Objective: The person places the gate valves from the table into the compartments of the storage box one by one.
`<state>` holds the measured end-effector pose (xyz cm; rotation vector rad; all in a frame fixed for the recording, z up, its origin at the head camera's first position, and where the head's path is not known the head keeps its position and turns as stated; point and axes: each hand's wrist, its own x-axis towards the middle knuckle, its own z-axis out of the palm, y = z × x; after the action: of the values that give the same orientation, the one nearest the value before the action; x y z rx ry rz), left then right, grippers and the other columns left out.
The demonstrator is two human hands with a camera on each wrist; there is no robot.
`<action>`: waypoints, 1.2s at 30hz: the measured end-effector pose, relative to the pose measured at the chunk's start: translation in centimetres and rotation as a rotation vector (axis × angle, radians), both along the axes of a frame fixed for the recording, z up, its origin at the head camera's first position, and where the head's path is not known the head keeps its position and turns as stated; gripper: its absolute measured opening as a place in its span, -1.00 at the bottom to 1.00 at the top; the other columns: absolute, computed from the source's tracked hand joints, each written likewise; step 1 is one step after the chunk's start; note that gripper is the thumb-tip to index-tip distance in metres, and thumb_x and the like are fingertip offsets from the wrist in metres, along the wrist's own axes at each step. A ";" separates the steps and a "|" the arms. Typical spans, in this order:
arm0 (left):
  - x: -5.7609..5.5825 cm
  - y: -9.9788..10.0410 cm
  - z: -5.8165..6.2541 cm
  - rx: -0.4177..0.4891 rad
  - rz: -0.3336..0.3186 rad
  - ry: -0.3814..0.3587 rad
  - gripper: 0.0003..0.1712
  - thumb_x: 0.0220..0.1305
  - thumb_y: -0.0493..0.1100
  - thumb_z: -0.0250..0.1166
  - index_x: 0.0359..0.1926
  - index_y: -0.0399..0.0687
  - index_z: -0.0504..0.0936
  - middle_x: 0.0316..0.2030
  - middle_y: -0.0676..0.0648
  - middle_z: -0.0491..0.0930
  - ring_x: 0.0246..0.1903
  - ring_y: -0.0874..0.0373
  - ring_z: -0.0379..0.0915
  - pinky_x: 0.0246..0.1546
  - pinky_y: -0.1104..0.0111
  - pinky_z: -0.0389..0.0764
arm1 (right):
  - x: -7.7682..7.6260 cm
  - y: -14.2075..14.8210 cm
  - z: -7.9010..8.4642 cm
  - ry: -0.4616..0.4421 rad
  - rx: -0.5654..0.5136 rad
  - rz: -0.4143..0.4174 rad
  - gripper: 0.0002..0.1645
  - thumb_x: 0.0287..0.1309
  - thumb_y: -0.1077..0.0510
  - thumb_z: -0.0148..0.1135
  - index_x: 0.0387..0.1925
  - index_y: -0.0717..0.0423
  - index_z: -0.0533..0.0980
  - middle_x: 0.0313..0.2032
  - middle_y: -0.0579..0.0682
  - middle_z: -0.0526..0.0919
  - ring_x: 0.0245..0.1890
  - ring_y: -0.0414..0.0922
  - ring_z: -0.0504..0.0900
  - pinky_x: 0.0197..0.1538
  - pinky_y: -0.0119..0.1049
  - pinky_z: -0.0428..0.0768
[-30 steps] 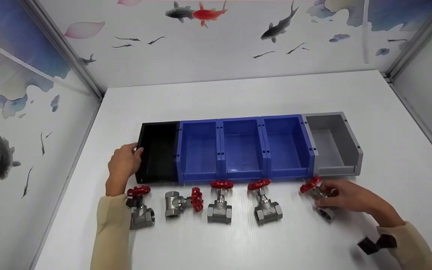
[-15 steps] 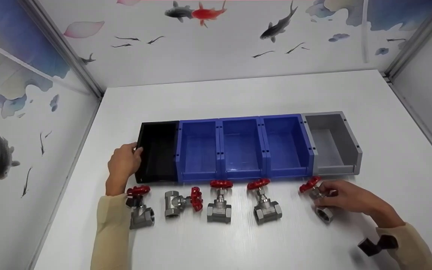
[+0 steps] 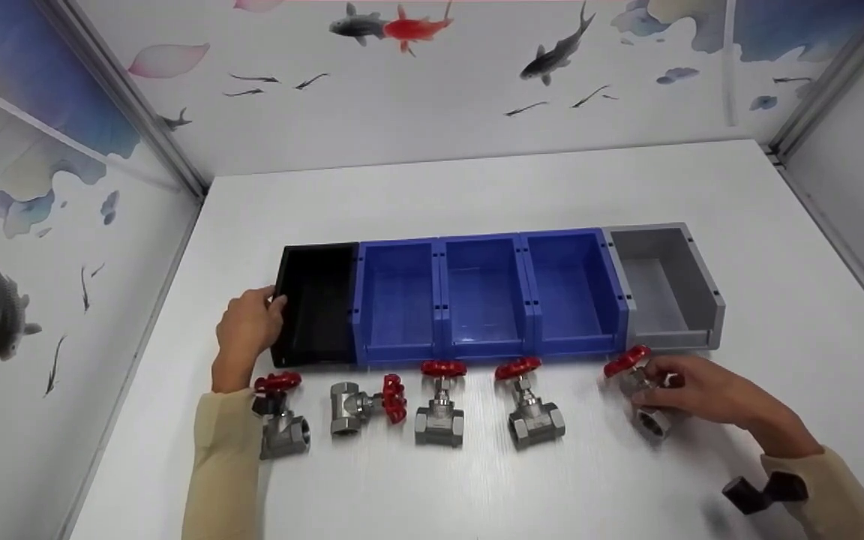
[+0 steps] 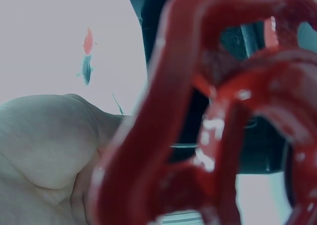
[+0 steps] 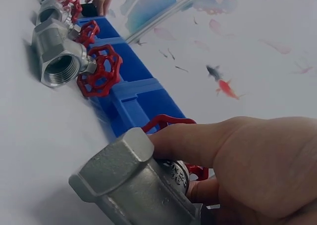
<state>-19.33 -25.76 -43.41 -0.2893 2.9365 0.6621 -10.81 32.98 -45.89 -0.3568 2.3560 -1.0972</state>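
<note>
My right hand [image 3: 698, 390] pinches a steel gate valve [image 5: 143, 180] by the neck below its red handwheel [image 3: 627, 361], in front of the grey bin [image 3: 676, 339]. In the right wrist view the thumb and fingers close round that neck; the valve's body tilts. My left hand [image 3: 250, 322] holds the left wall of the black bin [image 3: 317, 349], its thumb at the rim. Another valve [image 3: 286, 436] lies beside the left forearm, partly hidden by it. Its red handwheel [image 4: 148, 136] fills much of the left wrist view.
Three blue bins [image 3: 402, 352] stand joined between the black and grey ones. More red-wheeled valves, one on its side [image 3: 346, 409], one at the middle [image 3: 439, 426] and one further right [image 3: 537, 425], lie along the bins' front on the white table [image 3: 477, 495]. Printed panels surround it.
The right hand and its valve have shifted slightly right, and the red handwheel has risen a little. The left hand, the bins and the other valves stay put.
</note>
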 end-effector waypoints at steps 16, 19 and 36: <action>0.2 -0.1 -0.1 0.014 -0.010 0.038 -0.47 0.55 -0.07 -0.01 0.35 -0.32 0.40 0.04 -0.37 0.61 -0.13 -0.22 0.60 -0.17 -0.06 0.57 | -0.2 0.5 1.7 0.032 0.036 -0.070 -0.68 0.30 0.01 0.29 -0.15 0.20 0.54 -0.26 0.04 0.57 -0.31 -0.20 0.50 -0.30 -0.33 0.53; 0.2 -0.1 -0.2 0.018 -0.012 0.036 -0.47 0.55 -0.06 -0.01 0.35 -0.32 0.40 0.04 -0.37 0.61 -0.12 -0.23 0.60 -0.16 -0.06 0.57 | -0.3 0.5 1.9 0.039 0.047 -0.093 -0.69 0.30 0.00 0.28 -0.18 0.19 0.53 -0.25 0.04 0.56 -0.30 -0.17 0.49 -0.30 -0.31 0.52; 0.2 -0.2 -0.3 0.026 -0.010 0.027 -0.46 0.55 -0.05 -0.03 0.37 -0.31 0.37 0.09 -0.37 0.59 -0.06 -0.26 0.59 -0.13 -0.09 0.57 | -0.6 0.8 2.8 0.072 0.031 -0.200 -0.66 0.34 -0.01 0.25 -0.18 0.23 0.53 -0.29 0.06 0.55 -0.33 -0.19 0.48 -0.35 -0.30 0.54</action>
<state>-19.09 -25.99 -43.71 -0.2648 2.9506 0.7071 -11.39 33.74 -43.09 -0.1535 2.5124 -1.1533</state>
